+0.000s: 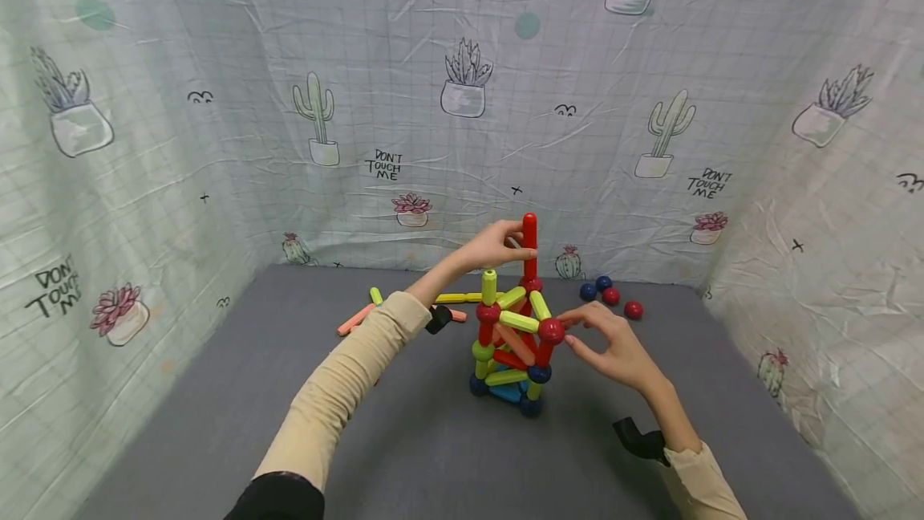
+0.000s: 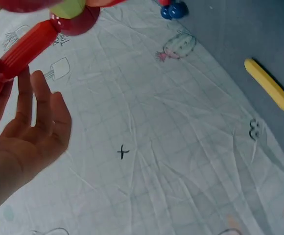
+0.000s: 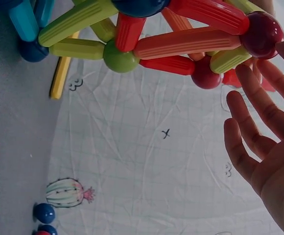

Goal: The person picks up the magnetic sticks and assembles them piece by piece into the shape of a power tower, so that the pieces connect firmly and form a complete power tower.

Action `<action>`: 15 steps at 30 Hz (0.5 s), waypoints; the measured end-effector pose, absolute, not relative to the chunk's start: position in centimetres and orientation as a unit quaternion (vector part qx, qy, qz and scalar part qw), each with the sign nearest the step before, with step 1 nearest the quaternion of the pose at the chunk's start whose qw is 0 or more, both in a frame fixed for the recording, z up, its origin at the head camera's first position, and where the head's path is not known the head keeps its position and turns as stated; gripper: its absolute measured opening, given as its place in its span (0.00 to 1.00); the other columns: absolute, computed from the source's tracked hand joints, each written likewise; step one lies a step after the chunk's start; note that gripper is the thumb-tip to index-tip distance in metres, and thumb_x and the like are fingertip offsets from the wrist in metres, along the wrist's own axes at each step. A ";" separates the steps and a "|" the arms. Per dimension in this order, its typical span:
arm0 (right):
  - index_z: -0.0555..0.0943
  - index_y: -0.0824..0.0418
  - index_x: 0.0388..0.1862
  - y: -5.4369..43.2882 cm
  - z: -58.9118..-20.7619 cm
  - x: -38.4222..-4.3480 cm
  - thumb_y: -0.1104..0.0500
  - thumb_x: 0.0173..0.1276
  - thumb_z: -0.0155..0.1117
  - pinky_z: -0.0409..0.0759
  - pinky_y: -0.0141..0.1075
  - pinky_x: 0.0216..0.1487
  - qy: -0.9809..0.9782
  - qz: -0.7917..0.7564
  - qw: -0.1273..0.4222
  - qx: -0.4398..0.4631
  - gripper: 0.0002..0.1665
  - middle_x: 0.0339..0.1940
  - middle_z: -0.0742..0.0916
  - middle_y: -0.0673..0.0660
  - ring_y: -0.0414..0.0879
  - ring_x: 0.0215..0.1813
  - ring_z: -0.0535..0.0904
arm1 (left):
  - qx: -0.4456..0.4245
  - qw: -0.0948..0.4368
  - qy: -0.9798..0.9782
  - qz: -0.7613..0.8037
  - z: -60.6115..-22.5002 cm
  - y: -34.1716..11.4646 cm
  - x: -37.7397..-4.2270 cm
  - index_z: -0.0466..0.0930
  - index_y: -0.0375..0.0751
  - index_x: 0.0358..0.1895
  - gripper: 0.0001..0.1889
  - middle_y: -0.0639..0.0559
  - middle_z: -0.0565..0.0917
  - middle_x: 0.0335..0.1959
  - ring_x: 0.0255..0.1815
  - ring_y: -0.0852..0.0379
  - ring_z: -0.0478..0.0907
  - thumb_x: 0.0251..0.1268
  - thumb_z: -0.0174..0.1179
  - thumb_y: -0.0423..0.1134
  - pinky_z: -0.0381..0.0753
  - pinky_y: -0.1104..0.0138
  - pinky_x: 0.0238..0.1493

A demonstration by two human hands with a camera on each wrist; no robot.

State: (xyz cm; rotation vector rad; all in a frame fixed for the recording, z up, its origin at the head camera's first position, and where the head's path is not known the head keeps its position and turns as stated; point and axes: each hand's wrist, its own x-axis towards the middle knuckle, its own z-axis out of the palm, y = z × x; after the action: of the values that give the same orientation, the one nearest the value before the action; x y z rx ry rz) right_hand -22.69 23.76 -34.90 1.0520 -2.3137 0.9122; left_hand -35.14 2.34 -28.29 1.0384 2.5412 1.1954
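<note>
A tower of coloured magnetic rods and balls stands on the grey table, with blue balls [image 1: 530, 407] at its base. My left hand [image 1: 494, 245] pinches an upright red rod [image 1: 530, 235] at the tower's rear top. In the left wrist view, two red rods [image 2: 28, 51] appear joined end to end, the lower meeting a red ball [image 2: 78, 20]. My right hand [image 1: 613, 347] holds the red ball [image 1: 552, 331] at the near right corner between thumb and index finger, other fingers spread. A short yellow-green rod [image 1: 489, 286] points up from the left corner ball.
Loose blue balls [image 1: 588, 292] and red balls [image 1: 633, 310] lie at the back right. Behind the left forearm are yellow rods [image 1: 451, 298], orange rods [image 1: 355, 320] and a green rod [image 1: 376, 296]. A cactus-print cloth [image 1: 404, 119] hangs around the table.
</note>
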 end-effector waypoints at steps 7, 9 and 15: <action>0.78 0.66 0.42 23.3 -34.2 -25.0 0.75 0.48 0.64 0.73 0.30 0.36 -0.830 0.344 0.267 0.348 0.19 0.35 0.83 0.59 0.44 0.37 0.75 | 0.321 0.130 0.823 0.451 -28.4 1.9 -35.1 0.69 0.39 0.55 0.20 0.40 0.78 0.50 0.43 0.48 0.78 0.61 0.55 0.40 0.76 0.66 0.41; 0.78 0.64 0.45 23.0 -33.6 -26.6 0.71 0.53 0.63 0.73 0.32 0.36 -0.838 0.358 0.267 0.315 0.18 0.36 0.83 0.58 0.46 0.37 0.76 | 0.301 0.151 0.814 0.473 -28.5 1.6 -35.2 0.69 0.40 0.55 0.19 0.41 0.78 0.50 0.43 0.50 0.78 0.62 0.54 0.41 0.75 0.66 0.37; 0.71 0.58 0.58 21.0 -30.1 -30.5 0.54 0.64 0.55 0.74 0.44 0.44 -0.856 0.415 0.190 0.245 0.23 0.49 0.80 0.60 0.50 0.47 0.76 | 0.279 0.193 0.798 0.498 -29.5 1.3 -35.8 0.70 0.40 0.57 0.20 0.41 0.77 0.53 0.50 0.48 0.77 0.63 0.52 0.43 0.76 0.64 0.41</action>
State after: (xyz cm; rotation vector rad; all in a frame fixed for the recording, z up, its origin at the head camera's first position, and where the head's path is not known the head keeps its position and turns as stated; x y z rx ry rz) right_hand -30.50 21.03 -30.13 0.6875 -2.4041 1.1653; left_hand -35.84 1.30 -29.49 0.7821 2.2403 1.3973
